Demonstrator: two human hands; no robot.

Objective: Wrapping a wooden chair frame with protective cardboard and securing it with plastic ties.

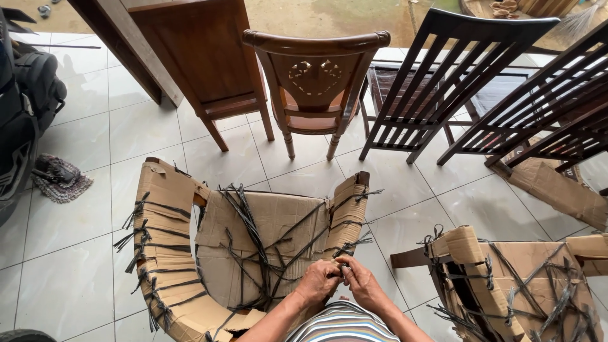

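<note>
Head view, looking down: left hand [316,282] and right hand [362,285] close together, touching, both grips pinched on a black strap [342,269] at the near edge of a cardboard-wrapped chair [253,247]. Chair low on the tiled floor [69,278], just ahead of a striped shirt [345,324], its arms and seat bound in brown cardboard and crisscrossed with more black straps, loose ends sticking out at both sides. To the right, near, a second wrapped chair [519,278], likewise strapped, one bare wooden arm poking out at its left. Beyond, in a row: a plain wooden cabinet [196,57], a carved brown chair [315,82], then two dark slatted chairs [443,82], tilted, leaning against each other. Far left, a grey rag [60,178] on the tiles beside a dark motorbike [19,114], only partly in view. Flat cardboard [557,187] under the slatted chairs at the right.
</note>
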